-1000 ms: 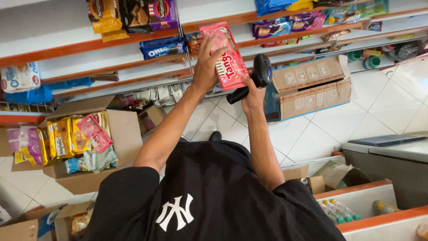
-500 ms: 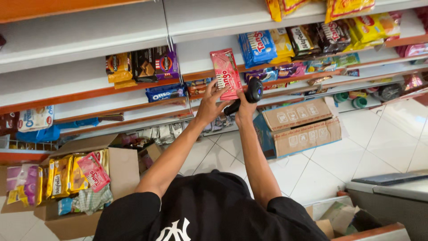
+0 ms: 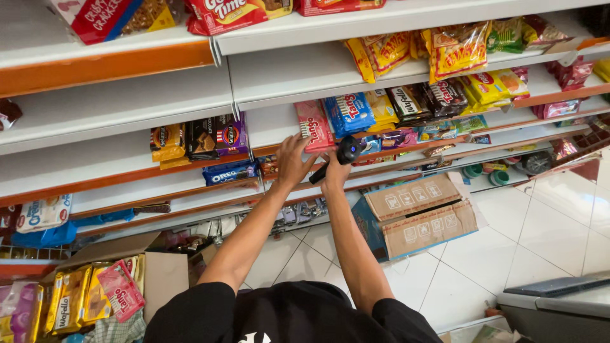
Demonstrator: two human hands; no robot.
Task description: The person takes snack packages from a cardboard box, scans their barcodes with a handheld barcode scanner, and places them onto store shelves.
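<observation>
- Currently, the left hand (image 3: 293, 162) grips the lower edge of a flat pink snack packet (image 3: 314, 125) and holds it upright against the white shelf (image 3: 279, 127), at the left end of a row of packets.
- The right hand (image 3: 335, 173) is clenched around a black handheld scanner (image 3: 343, 154), its head level with the bottom of the pink packet.
- Risk: the packet stands on a narrow edge with open shelf on its left. If it is let go before it leans on the blue packet (image 3: 349, 112) beside it, it may tip over or slide off the shelf lip.
- Risk: both arms reach forward at full stretch. A nudge from the scanner could knock the neighbouring packets out of line.
- Risk: an open cardboard box (image 3: 419, 216) lies on the tiled floor (image 3: 546, 235) close below the arms; a step forward could catch it.
- Appearance: the packet is thin, rectangular and glossy pink with a red panel; it looks light, flexible and undamaged.
</observation>
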